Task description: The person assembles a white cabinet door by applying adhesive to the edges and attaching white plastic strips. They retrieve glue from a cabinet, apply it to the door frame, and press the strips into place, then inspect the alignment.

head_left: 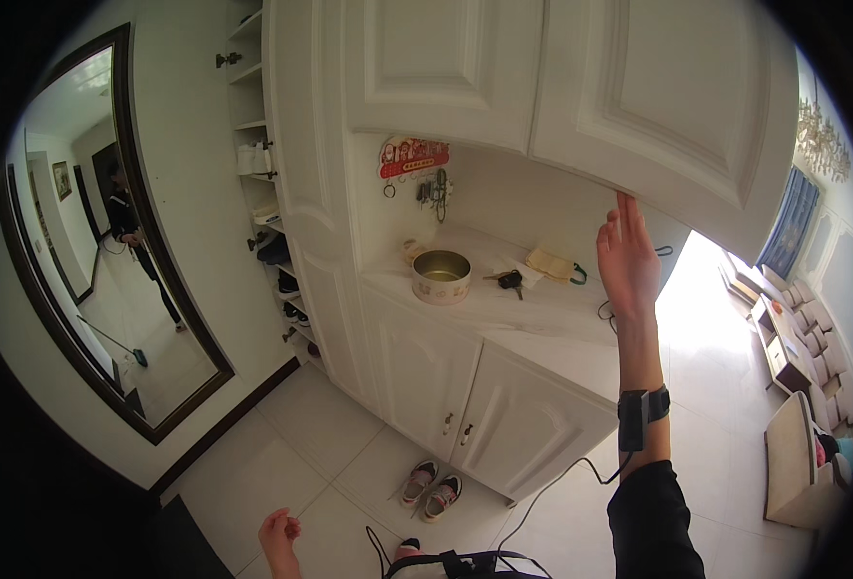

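Note:
My right hand is raised with its fingers stretched out. Its fingertips touch the lower edge of the right upper cabinet door, which looks closed or nearly so. A black device is strapped around my right wrist, with a cable running from it. Low on the left, over the floor, my left hand hangs with its fingers curled in, and nothing shows in it. Beneath the upper doors, on the marbled counter, stand a round patterned tin, a bunch of keys and a small beige pouch.
A red key rack hangs in the niche. Left of it are open shelves with shoes and a tall dark-framed mirror. Sneakers sit on the tiled floor below the lower cabinet. Sofas stand at the far right.

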A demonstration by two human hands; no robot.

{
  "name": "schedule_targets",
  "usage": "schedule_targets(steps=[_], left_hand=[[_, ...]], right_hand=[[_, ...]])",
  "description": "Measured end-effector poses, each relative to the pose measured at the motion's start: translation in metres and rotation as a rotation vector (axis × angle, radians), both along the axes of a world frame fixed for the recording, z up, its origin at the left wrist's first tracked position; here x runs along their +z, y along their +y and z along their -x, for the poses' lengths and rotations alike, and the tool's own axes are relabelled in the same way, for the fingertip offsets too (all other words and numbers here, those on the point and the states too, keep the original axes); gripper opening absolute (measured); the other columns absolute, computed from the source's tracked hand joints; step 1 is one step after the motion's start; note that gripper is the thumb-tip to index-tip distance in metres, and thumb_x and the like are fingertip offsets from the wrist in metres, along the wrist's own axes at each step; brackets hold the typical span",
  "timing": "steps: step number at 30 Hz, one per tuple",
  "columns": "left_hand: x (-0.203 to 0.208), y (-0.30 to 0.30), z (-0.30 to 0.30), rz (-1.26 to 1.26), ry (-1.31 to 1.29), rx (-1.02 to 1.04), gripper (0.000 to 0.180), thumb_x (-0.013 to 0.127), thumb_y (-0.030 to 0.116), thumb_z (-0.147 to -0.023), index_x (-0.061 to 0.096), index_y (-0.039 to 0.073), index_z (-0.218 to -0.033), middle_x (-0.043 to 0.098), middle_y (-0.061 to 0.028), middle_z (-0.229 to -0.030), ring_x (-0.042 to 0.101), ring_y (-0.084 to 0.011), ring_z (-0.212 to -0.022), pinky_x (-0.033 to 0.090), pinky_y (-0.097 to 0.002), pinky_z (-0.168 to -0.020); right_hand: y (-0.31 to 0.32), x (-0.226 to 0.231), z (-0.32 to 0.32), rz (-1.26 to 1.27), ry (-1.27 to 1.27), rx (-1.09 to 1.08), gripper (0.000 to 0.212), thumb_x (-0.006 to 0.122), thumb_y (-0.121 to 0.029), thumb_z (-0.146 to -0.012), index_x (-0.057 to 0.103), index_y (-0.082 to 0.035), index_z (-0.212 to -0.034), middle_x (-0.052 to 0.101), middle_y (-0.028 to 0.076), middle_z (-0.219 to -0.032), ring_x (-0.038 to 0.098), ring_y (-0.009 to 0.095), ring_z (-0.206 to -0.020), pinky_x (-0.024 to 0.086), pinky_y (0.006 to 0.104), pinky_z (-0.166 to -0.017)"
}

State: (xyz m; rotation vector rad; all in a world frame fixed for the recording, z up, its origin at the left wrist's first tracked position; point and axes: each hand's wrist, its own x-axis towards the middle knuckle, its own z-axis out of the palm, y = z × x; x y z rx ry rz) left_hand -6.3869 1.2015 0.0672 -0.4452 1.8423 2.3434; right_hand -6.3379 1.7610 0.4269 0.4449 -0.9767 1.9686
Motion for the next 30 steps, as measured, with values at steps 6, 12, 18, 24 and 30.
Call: schedule_targets(steps=[6, 12, 18, 24, 30], left_hand=[[0.071, 0.065, 0.128, 0.068, 0.143, -0.333, 0.014, 0.055, 0.010, -0.092, 0.064, 0.001, -0.097, 0.064, -0.0074, -0.074, 0.058, -0.0126, -0.063, 0.047, -0.0248, -0.060], [0.136, 0.179, 0.186, -0.044, 0.375, -0.808, 0.017, 0.052, 0.011, -0.095, 0.062, 0.000, -0.103, 0.065, -0.0067, -0.075, 0.059, -0.0100, -0.067, 0.050, -0.0240, -0.064], [0.217, 0.294, 0.160, -0.103, 0.637, -1.329, 0.016, 0.051, 0.010, -0.095, 0.060, 0.001, -0.105, 0.064, -0.0044, -0.076, 0.058, -0.0090, -0.068, 0.049, -0.0232, -0.065], [0.336, 0.377, 0.121, -0.019, 1.126, -1.530, 0.015, 0.052, 0.010, -0.094, 0.060, 0.001, -0.103, 0.064, -0.0036, -0.077, 0.057, -0.0086, -0.068, 0.047, -0.0234, -0.062], [0.460, 0.477, 0.084, 0.118, 1.775, -1.275, 0.015, 0.054, 0.011, -0.093, 0.061, 0.001, -0.101, 0.065, -0.0061, -0.083, 0.058, -0.0142, -0.066, 0.048, -0.0274, -0.063]], right_hand=[[-0.008, 0.020, 0.011, -0.038, -0.119, -0.297, 0.026, 0.046, -0.023, -0.101, 0.053, -0.004, -0.118, 0.054, 0.003, -0.115, 0.045, 0.009, -0.074, 0.041, 0.0217, -0.075], [-0.051, 0.025, -0.024, -0.301, -0.105, -0.272, 0.028, 0.043, -0.031, -0.102, 0.053, -0.006, -0.107, 0.052, 0.001, -0.092, 0.040, 0.009, -0.072, 0.036, 0.0245, -0.072], [-0.108, 0.019, -0.111, -0.091, 0.162, -0.008, 0.009, 0.047, -0.012, -0.098, 0.051, -0.007, -0.092, 0.048, 0.002, -0.081, 0.045, 0.009, -0.055, 0.040, 0.0222, -0.058], [-0.116, 0.018, -0.190, 0.023, 0.332, 0.115, 0.020, 0.043, -0.018, -0.101, 0.052, -0.010, -0.086, 0.057, 0.001, -0.062, 0.050, 0.010, -0.050, 0.043, 0.0202, -0.051], [-0.094, 0.010, -0.252, -0.146, 0.310, 0.032, 0.034, 0.039, -0.024, -0.103, 0.056, -0.012, -0.076, 0.059, 0.001, -0.057, 0.053, 0.011, -0.047, 0.043, 0.0209, -0.048]])
